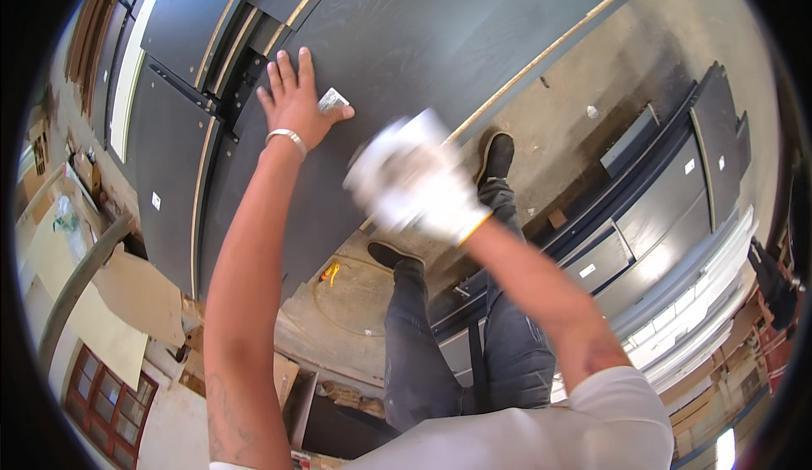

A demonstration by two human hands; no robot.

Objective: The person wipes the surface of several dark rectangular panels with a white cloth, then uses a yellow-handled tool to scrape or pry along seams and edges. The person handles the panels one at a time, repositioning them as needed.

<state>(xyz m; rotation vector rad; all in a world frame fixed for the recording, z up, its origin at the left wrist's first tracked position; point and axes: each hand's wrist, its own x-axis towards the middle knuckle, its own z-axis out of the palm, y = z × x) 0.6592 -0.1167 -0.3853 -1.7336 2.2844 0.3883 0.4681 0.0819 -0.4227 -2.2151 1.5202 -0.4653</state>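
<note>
My bare left hand (296,102) lies flat with spread fingers on a large dark panel (381,56) with a raw chipboard edge. A small white label (333,100) is beside its thumb. My right hand (440,199), in a white glove with a yellow-trimmed cuff, is smeared by motion over the panel's near edge. It appears closed on a white cloth (389,161), also blurred, with a corner sticking up. Where the glove ends and the cloth begins is hard to make out.
More dark panels (169,174) are stacked at the left. Others (660,191) lie on the floor at the right, beside long white wrapped pieces (702,292). Yellow-handled pliers (331,273) rest on the floor near my shoe (396,254). Cardboard (139,292) leans at the left.
</note>
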